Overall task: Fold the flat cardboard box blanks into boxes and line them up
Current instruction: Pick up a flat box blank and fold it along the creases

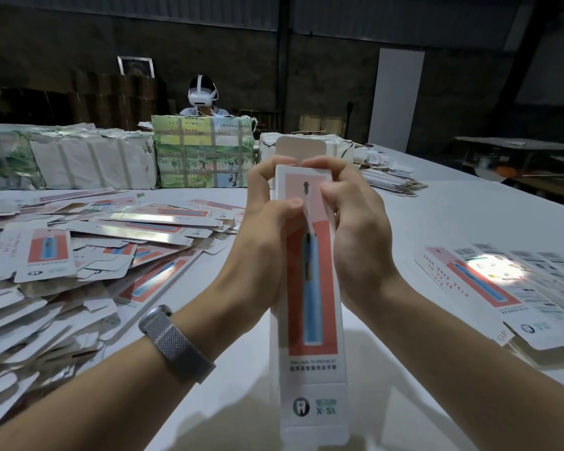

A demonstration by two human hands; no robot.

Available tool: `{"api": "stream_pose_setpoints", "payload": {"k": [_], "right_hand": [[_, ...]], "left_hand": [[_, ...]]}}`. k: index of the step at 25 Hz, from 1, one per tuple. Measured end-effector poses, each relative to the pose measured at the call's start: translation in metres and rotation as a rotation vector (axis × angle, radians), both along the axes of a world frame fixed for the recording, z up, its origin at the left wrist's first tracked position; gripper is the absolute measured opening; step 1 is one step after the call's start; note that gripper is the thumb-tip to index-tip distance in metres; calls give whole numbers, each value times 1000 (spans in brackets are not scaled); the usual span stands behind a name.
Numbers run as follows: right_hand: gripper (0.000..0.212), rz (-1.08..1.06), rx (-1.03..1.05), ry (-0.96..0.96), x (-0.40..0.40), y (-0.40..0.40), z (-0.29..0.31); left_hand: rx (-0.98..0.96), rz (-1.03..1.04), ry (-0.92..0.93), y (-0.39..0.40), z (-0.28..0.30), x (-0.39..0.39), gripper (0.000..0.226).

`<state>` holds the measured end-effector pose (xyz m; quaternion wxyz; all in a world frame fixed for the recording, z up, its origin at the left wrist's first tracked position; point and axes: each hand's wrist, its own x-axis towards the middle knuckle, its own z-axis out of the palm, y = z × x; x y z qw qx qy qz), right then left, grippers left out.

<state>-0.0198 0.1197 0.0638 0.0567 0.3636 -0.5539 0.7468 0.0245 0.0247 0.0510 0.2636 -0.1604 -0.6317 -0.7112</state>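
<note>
1. I have the box (pixel 310 288) in both hands, raised above the counter (pixel 437 222) near its front edge; long axis runs away from me, far end tilted up.
2. Left hand (pixel 267 229) clamped on the box's left side, thumb across the printed face.
3. Right hand (pixel 349 222) clamped on the right side, fingertips at the far end just below the open top flap (pixel 302 148).
4. Both hands equally near that flap; tucking it looks like the next move.
5. Flat blanks (pixel 79 249) piled along the left edge; finished row (pixel 502 281) at the right edge.
</note>
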Motion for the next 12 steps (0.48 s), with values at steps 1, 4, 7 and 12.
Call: {"api": "stream_pose_setpoints", "payload": {"k": [1, 4, 7, 12], "right_hand": [[24, -5, -19, 5, 0, 0, 1], [32, 19, -55, 13, -1, 1, 0], [33, 73, -35, -28, -1, 2, 1], [7, 78, -107, -141, 3, 0, 4]], "left_hand": [[-10, 9, 9, 1, 0, 0, 25], [-13, 20, 36, 1, -1, 3, 32], [21, 4, 35, 3, -1, 3, 41], [-8, -18, -11, 4, 3, 4, 31]]}}
